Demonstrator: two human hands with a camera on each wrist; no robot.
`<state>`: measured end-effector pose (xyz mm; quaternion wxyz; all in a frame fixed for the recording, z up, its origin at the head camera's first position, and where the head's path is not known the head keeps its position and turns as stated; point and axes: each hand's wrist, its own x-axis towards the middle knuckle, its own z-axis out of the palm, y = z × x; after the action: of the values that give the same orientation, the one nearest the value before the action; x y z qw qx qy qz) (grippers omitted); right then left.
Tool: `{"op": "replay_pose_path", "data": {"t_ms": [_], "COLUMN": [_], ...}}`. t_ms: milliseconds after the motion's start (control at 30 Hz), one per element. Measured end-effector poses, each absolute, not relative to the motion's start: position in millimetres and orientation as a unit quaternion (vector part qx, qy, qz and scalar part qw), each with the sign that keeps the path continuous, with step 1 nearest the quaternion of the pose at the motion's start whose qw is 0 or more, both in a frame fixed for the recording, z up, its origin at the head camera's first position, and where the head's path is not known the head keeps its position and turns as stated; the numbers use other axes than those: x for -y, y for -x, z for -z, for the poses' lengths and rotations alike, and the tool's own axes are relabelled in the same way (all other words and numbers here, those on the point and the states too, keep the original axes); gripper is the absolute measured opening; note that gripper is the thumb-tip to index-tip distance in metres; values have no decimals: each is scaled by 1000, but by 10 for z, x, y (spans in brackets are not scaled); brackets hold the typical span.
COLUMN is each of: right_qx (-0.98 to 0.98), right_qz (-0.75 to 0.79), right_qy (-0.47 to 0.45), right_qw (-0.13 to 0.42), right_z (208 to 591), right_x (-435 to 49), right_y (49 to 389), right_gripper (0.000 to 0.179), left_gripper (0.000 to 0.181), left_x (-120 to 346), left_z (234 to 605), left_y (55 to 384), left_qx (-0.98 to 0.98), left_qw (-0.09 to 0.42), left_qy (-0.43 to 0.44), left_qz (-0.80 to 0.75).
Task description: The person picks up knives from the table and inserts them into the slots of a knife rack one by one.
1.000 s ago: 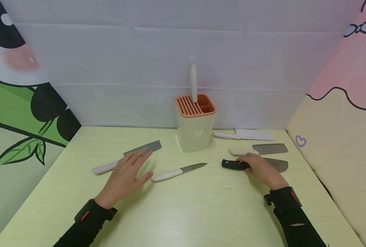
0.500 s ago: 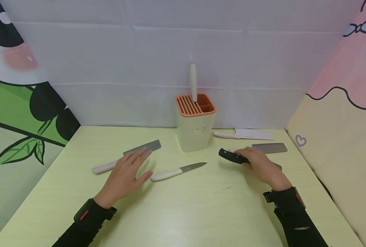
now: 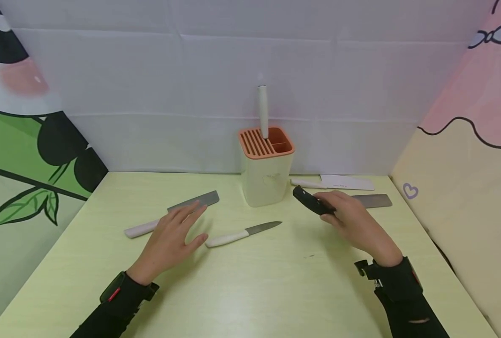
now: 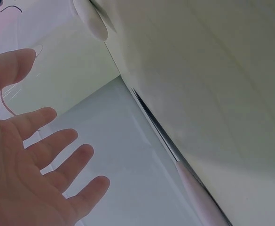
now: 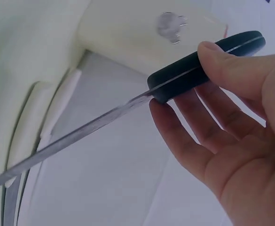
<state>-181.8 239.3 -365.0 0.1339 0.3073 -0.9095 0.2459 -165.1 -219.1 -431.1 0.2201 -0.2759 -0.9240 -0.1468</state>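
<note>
My right hand [image 3: 353, 223] grips a black-handled knife [image 5: 193, 70] by its handle, between thumb and fingers. In the right wrist view its blade slants down to the left; in the head view the hand hides most of the blade. My left hand [image 3: 170, 244] is spread with straight fingers over a cleaver [image 3: 195, 201] with a pale handle. In the left wrist view nothing lies in that palm. A small white-handled knife [image 3: 242, 234] lies to the right of the left hand. Behind stands a cream knife holder [image 3: 265, 183] with an orange slotted top, one white-handled knife [image 3: 263, 110] upright in it.
On the right, two more cleavers lie flat: one grey-bladed cleaver [image 3: 375, 201] just behind my right hand, its handle hidden, and a bright-bladed cleaver [image 3: 347, 182] near the back wall. Printed cloth walls [image 3: 457, 197] border the pale table [image 3: 250, 291].
My right hand has lifted the black-handled knife off the table and tilted its handle end upward, toward the holder. The left hand has stayed in place.
</note>
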Motion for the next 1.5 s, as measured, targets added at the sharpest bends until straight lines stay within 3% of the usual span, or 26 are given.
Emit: {"op": "replay_pose_path", "data": {"t_ms": [300, 833, 1500], "right_qx": [885, 836, 745], "right_qz": [-342, -479, -624], "right_qy": [-284, -215, -211], "right_qw": [137, 160, 103], "right_z": [3471, 3343, 3228], "right_x": [-2191, -1812, -1386], "right_y": [1748, 1707, 1688], "right_gripper": [59, 52, 55], "left_gripper": [74, 75, 74], "left_x": [2193, 2201, 2190], "left_z": [4311, 4324, 4307], "left_y": [1642, 1660, 1669], "left_qx": [923, 919, 919], "left_qw": [220, 225, 224], "left_qy": [276, 282, 280], "left_qz": [154, 155, 166]}}
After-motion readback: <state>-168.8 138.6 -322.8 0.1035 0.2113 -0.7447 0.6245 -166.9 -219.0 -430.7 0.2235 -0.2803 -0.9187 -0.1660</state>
